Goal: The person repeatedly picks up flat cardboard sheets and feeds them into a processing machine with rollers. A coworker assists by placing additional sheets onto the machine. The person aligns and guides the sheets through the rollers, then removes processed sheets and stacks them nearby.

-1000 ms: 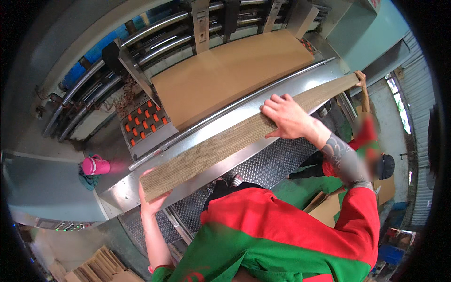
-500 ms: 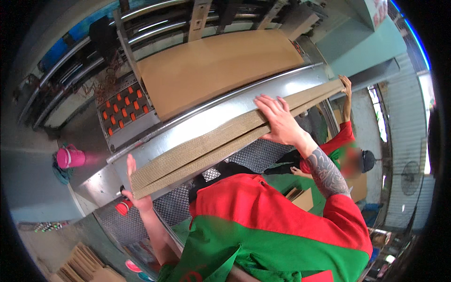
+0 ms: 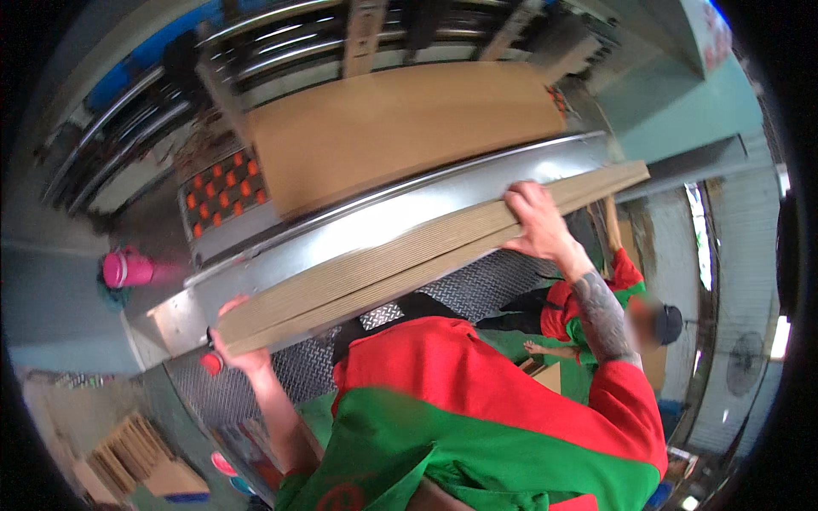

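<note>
A long stack of corrugated cardboard sheets (image 3: 375, 264) lies slantwise before me, its ridged edges toward me and a gap running between two layers. At its left end my left hand (image 3: 243, 347) presses round the end, fingers behind and thumb side in front. My right hand (image 3: 541, 226) grips the stack right of its middle, fingers over the top and thumb at the near side. Beneath and beyond the stack is a shiny metal ledge (image 3: 400, 213). Past the ledge a wide brown cardboard sheet (image 3: 400, 128) lies flat in the machine.
Orange rollers (image 3: 226, 192) sit left of the flat sheet, under metal bars. A pink container (image 3: 128, 268) stands at far left. On the right a co-worker (image 3: 630, 285) stands with an arm raised behind the stack's end. Folded cardboard (image 3: 128, 456) lies at lower left.
The stack's right end has swung lower relative to the ledge, and my right hand has shifted right. The co-worker's hand, earlier at the stack's far end, is now hidden behind it.
</note>
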